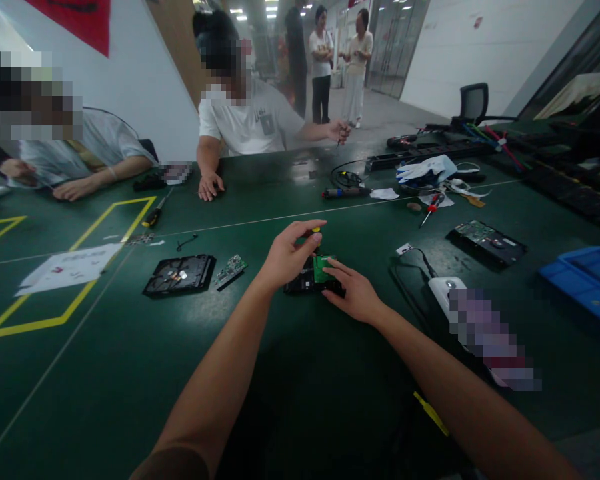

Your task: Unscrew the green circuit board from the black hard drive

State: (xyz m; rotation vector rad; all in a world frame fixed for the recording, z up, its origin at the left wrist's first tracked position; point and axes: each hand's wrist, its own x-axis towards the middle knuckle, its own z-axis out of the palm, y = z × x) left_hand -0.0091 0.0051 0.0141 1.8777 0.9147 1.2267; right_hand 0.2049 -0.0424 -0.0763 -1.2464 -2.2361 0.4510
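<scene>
In front of me lies a hard drive (305, 281) with a green circuit board (322, 268) on its upper face. My left hand (291, 252) is above it, thumb and index finger pinched around a slim tool with a yellow top (317, 230). The lower part of that tool is mostly hidden by the fingers. My right hand (356, 291) grips the drive's right side, fingertips on the board and thumb along the near edge. To the left are an opened black drive casing (180, 275) and a loose circuit board (231, 271).
Another hard drive (487, 241) and a blue tray (587, 280) lie right, beyond a white power bank-like device (445, 293) with a cable. Screwdrivers (433, 207) and gloves (427, 170) lie farther back. Two people sit across the table; one person's hand (211, 187) rests on it.
</scene>
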